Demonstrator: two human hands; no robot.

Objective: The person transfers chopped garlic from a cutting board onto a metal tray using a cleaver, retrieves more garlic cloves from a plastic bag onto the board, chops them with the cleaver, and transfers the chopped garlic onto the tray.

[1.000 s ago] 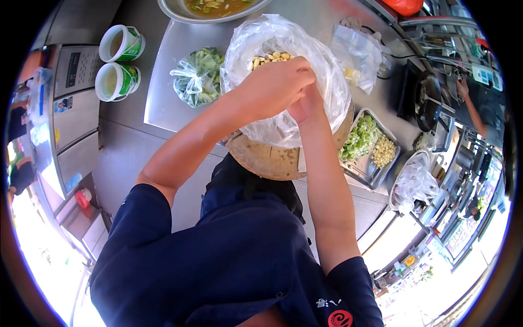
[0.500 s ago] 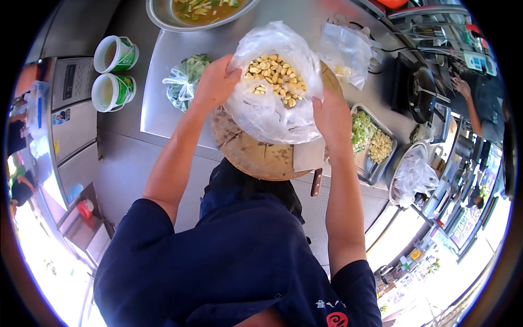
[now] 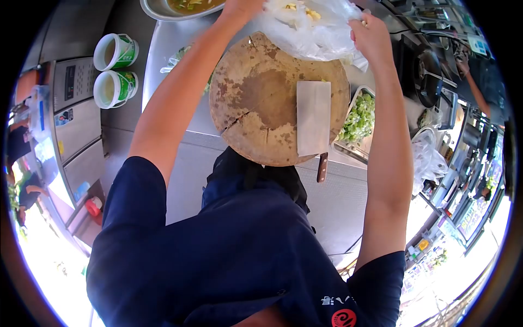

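Note:
A clear plastic bag [image 3: 305,42] of peeled garlic cloves [image 3: 312,14] is held up beyond the far edge of the round wooden chopping block [image 3: 256,92]. My left hand [image 3: 245,7], partly cut off by the top of the view, grips the bag's left side. On the other side, my right hand [image 3: 373,35] is closed on the bag's rim. Most of the cloves are hidden by plastic or out of view. A cleaver [image 3: 314,117] lies flat on the right part of the block, its wooden handle over the near edge.
A metal tray of chopped greens [image 3: 358,117] stands right of the block. A steel bowl of liquid [image 3: 190,6] is at the far left. Two white-green buckets [image 3: 111,90] stand further left. At right are a wok [image 3: 427,68] and another person's arm [image 3: 475,90].
Both my hands have moved the garlic bag away from me, off the middle of the chopping block. The block's surface and the whole cleaver blade now show.

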